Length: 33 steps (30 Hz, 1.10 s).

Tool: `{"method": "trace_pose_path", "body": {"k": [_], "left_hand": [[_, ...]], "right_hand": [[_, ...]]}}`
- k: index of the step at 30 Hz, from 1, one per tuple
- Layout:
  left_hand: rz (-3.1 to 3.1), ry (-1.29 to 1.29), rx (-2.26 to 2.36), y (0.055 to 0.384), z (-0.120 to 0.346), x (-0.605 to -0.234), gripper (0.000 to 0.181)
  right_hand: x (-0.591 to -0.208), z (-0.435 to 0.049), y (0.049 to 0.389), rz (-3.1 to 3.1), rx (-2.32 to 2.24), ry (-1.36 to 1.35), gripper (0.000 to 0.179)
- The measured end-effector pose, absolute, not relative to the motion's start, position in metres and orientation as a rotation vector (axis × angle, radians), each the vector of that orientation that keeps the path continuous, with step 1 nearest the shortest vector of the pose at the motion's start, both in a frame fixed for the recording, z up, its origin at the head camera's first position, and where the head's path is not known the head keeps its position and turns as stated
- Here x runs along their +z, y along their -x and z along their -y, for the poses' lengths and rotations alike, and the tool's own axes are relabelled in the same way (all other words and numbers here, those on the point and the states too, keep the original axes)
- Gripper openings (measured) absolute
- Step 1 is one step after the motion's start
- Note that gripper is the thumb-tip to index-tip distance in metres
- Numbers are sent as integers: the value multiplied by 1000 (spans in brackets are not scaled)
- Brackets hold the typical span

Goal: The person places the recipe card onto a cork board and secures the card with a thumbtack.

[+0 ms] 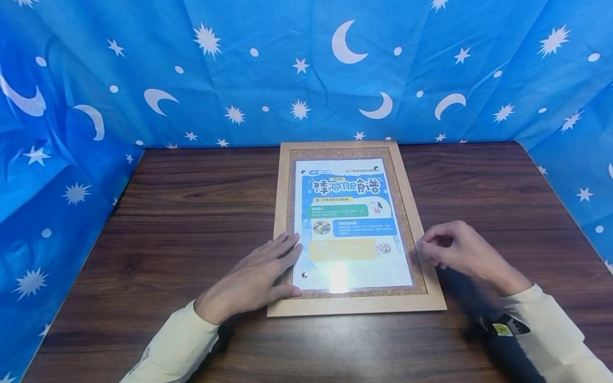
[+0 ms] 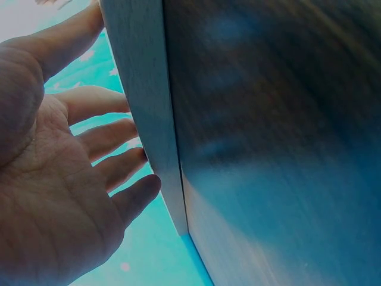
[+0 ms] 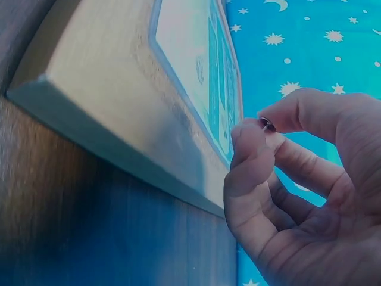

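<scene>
A printed sheet (image 1: pixel 351 266) in a clear sleeve lies on a cork board (image 1: pixel 335 154) with a pale wooden frame (image 1: pixel 356 306). Silvery thumbtacks sit at its upper left, upper right and lower left corners, such as the lower left thumbtack (image 1: pixel 304 275). At the lower right corner only a tiny mark shows. My left hand (image 1: pixel 254 279) rests with extended fingers across the frame's left side, thumb and fingertips near the sheet's edge. Beside the frame's right side, my right hand (image 1: pixel 457 252) pinches a small metal thumbtack (image 3: pixel 266 124) between thumb and fingers.
The board lies on a dark wood-grain table (image 1: pixel 206 213). Blue cloth (image 1: pixel 297 69) with white moons and stars hangs behind the table and along both sides. A dark band with a yellow label (image 1: pixel 502 330) is on the right sleeve.
</scene>
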<state>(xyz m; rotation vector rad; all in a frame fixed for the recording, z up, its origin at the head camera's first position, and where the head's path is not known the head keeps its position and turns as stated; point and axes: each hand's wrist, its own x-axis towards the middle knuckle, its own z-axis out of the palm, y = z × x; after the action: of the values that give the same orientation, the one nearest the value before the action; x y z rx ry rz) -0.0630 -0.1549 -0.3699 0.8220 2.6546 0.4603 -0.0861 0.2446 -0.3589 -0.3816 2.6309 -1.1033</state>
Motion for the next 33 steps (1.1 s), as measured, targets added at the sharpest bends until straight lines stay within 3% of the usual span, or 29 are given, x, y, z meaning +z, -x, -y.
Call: {"method": "trace_pose_path", "body": {"k": [33], "left_hand": [[-2647,-833,475,63,156,-370,80]], "right_hand": [[-367,-223,86,-2147,-1372,373,10]]}}
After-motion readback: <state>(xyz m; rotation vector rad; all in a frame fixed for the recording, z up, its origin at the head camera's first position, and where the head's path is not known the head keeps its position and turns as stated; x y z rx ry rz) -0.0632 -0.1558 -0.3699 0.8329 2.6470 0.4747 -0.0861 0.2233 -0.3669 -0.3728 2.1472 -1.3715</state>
